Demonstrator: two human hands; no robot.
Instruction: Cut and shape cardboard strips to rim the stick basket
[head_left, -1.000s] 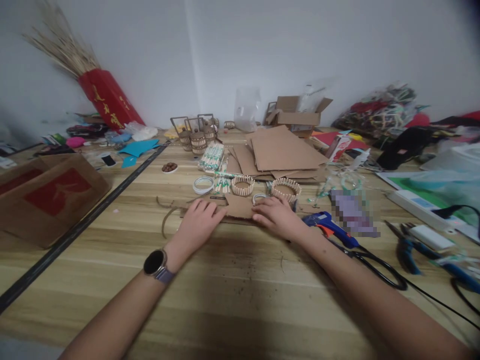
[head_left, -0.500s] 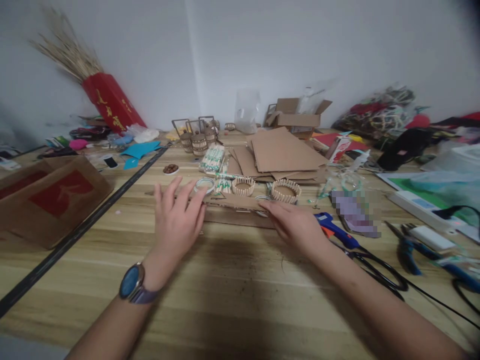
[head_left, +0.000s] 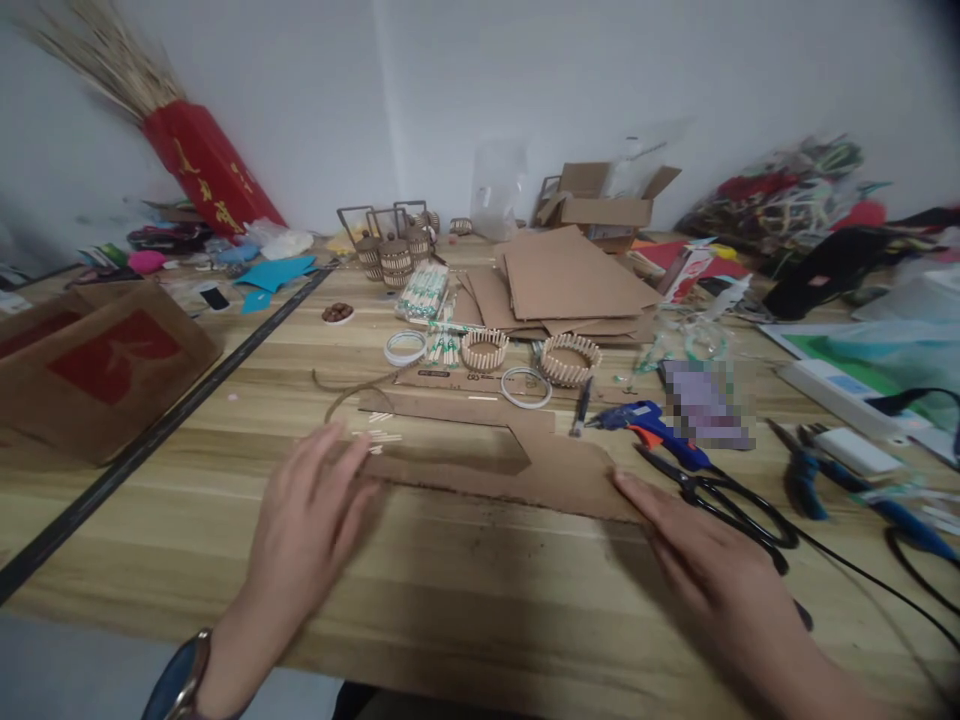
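Note:
A cut piece of brown cardboard (head_left: 562,480) with a long opening through it is tilted low over the table in front of me. My left hand (head_left: 311,520) pinches its left end, wearing a watch at the wrist. On the right corner my right hand (head_left: 705,560) grips it, thumb out of sight. Short thin sticks (head_left: 386,436) lie beside my left fingertips. Just beyond the cardboard are a white ring (head_left: 526,388), another stack of white rings (head_left: 406,348), and two round stick-walled rings, a smaller one (head_left: 484,350) and a larger one (head_left: 571,360).
To the right lie a blue glue gun (head_left: 652,428), black scissors (head_left: 724,495), a pen-like cutter (head_left: 581,405) and pliers (head_left: 806,480). Stacked cardboard sheets (head_left: 574,275) and small lidded baskets (head_left: 395,262) stand behind. A brown carton (head_left: 142,370) is at left.
The cardboard piece has come nearer and tipped so its opening shows. My hands have moved apart and toward me, the right one to the piece's right corner. The view has shifted slightly.

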